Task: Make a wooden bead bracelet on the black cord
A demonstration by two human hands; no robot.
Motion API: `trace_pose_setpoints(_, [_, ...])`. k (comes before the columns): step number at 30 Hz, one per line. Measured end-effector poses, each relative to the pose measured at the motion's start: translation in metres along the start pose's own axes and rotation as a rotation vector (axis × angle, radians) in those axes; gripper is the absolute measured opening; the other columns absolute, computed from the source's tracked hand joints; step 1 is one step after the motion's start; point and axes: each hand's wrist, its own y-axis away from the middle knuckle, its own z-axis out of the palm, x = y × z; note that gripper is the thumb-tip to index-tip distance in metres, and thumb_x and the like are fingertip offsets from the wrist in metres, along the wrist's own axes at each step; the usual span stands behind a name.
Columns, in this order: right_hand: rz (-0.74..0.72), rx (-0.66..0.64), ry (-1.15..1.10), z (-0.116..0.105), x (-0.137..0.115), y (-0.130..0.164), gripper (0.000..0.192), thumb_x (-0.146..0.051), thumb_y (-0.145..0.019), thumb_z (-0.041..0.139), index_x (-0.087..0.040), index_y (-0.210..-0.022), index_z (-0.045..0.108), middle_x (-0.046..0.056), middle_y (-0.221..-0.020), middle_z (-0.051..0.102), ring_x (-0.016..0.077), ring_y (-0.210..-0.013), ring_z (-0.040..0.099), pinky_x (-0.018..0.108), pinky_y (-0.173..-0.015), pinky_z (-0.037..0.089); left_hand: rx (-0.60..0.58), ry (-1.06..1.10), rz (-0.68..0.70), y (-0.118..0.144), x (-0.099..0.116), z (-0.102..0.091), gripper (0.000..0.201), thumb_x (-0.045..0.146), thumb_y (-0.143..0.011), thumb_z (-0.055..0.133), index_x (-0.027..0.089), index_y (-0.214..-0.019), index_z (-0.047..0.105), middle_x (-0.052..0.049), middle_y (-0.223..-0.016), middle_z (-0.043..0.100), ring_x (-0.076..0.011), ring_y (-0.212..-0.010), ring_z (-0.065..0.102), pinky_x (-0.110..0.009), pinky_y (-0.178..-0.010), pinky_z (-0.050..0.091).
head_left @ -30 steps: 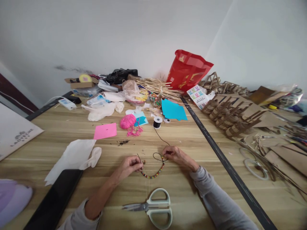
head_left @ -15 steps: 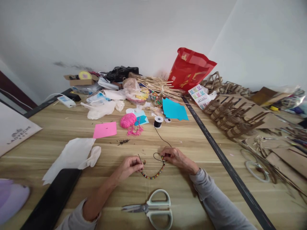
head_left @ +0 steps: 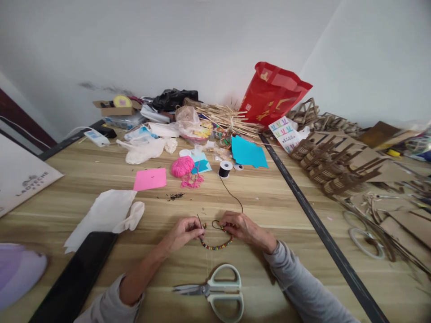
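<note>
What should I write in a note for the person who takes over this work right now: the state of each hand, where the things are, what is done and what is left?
Left hand: pinches one end of the beaded cord on the table.
Right hand: pinches the other end, where the black cord runs up to the spool.
Scissors: lie shut, near the table's front edge, untouched.
Done: a short curve of coloured beads is on the cord.
Left: the cord is uncut from the spool; ends not joined.
</note>
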Motion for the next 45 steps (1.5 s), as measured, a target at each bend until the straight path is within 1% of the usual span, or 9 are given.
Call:
trace_pose_setpoints(5, [-0.027,-0.004,0.001,0.007,-0.004,-0.003,0.020,-0.006,-0.085,0.051,-0.017,-0.094,0.065,0.004,-0.084,0.062,0.0142,-0.075,0.058,0.022,-0.069,0.044,-0.004,-0.013,-0.004,0.000,-0.002,-0.001,0.028,0.039,-0.075,0.067,0.014,-0.069,0.056,-0.004,-0.069,0.066,-0.0167,-0.067,0.063,-0.027,-0.064,0.047])
trace_pose_setpoints(10, [-0.010,0.006,-0.076,0.005,-0.007,-0.004,0.017,-0.006,-0.084,0.052,-0.016,-0.091,0.064,0.004,-0.083,0.061,0.0127,-0.072,0.056,0.022,-0.067,0.044,0.001,0.017,-0.019,0.000,0.003,0.001,0.030,0.040,-0.071,0.069,0.014,-0.067,0.055,-0.003,-0.067,0.065,-0.0165,-0.067,0.062,-0.027,-0.063,0.046])
trace_pose_setpoints(13, [0.042,0.013,-0.197,0.002,-0.003,-0.003,0.012,-0.011,-0.084,0.053,-0.015,-0.089,0.063,0.004,-0.082,0.061,0.0120,-0.070,0.054,0.021,-0.063,0.043,0.005,0.028,-0.022,0.000,0.005,0.002,0.030,0.040,-0.071,0.070,0.014,-0.068,0.056,-0.003,-0.068,0.066,-0.0162,-0.067,0.062,-0.026,-0.063,0.046])
trace_pose_setpoints(18, [0.139,-0.041,-0.359,-0.001,0.004,0.000,0.009,-0.015,-0.084,0.052,-0.014,-0.086,0.060,0.002,-0.077,0.059,0.0100,-0.063,0.051,0.019,-0.055,0.041,0.001,0.037,-0.024,0.000,0.003,0.001,0.031,0.041,-0.071,0.070,0.014,-0.068,0.056,-0.003,-0.068,0.066,-0.0158,-0.067,0.061,-0.026,-0.062,0.045])
trace_pose_setpoints(24, [0.155,-0.067,-0.227,-0.006,0.003,0.003,0.011,-0.007,-0.075,0.056,-0.015,-0.083,0.059,-0.001,-0.073,0.055,0.0084,-0.059,0.047,0.018,-0.053,0.037,-0.004,0.009,-0.003,0.001,0.004,0.001,0.029,0.040,-0.072,0.069,0.014,-0.068,0.057,-0.003,-0.067,0.065,-0.0150,-0.066,0.059,-0.025,-0.063,0.043])
trace_pose_setpoints(29, [0.113,-0.065,-0.099,-0.011,-0.004,0.003,0.014,-0.004,-0.072,0.057,-0.015,-0.080,0.056,-0.001,-0.077,0.053,0.0086,-0.062,0.048,0.019,-0.056,0.036,-0.003,0.011,-0.006,0.001,0.004,0.002,0.030,0.041,-0.071,0.069,0.014,-0.067,0.057,-0.004,-0.068,0.065,-0.0155,-0.065,0.059,-0.026,-0.063,0.044])
trace_pose_setpoints(34, [0.075,-0.077,0.043,-0.007,-0.009,0.001,0.013,-0.003,-0.075,0.054,-0.015,-0.078,0.056,0.002,-0.080,0.054,0.0109,-0.066,0.050,0.020,-0.060,0.037,0.002,-0.020,-0.006,0.002,0.005,0.002,0.027,0.039,-0.073,0.068,0.014,-0.068,0.058,-0.003,-0.066,0.065,-0.0152,-0.064,0.058,-0.026,-0.062,0.044])
trace_pose_setpoints(40, [0.012,-0.072,0.132,0.000,-0.009,-0.001,0.015,-0.004,-0.077,0.053,-0.017,-0.083,0.055,0.002,-0.081,0.053,0.0119,-0.066,0.050,0.022,-0.062,0.037,-0.001,-0.024,0.002,0.002,0.006,0.002,0.026,0.038,-0.073,0.068,0.014,-0.068,0.059,-0.003,-0.066,0.065,-0.0145,-0.063,0.057,-0.025,-0.060,0.043])
trace_pose_setpoints(45, [0.007,-0.089,0.233,0.004,-0.015,-0.002,0.014,-0.004,-0.078,0.052,-0.018,-0.081,0.054,0.002,-0.081,0.053,0.0133,-0.070,0.051,0.022,-0.062,0.038,0.000,-0.036,-0.018,0.001,0.007,0.003,0.026,0.038,-0.072,0.067,0.014,-0.068,0.059,-0.003,-0.066,0.064,-0.0151,-0.063,0.057,-0.025,-0.061,0.042])
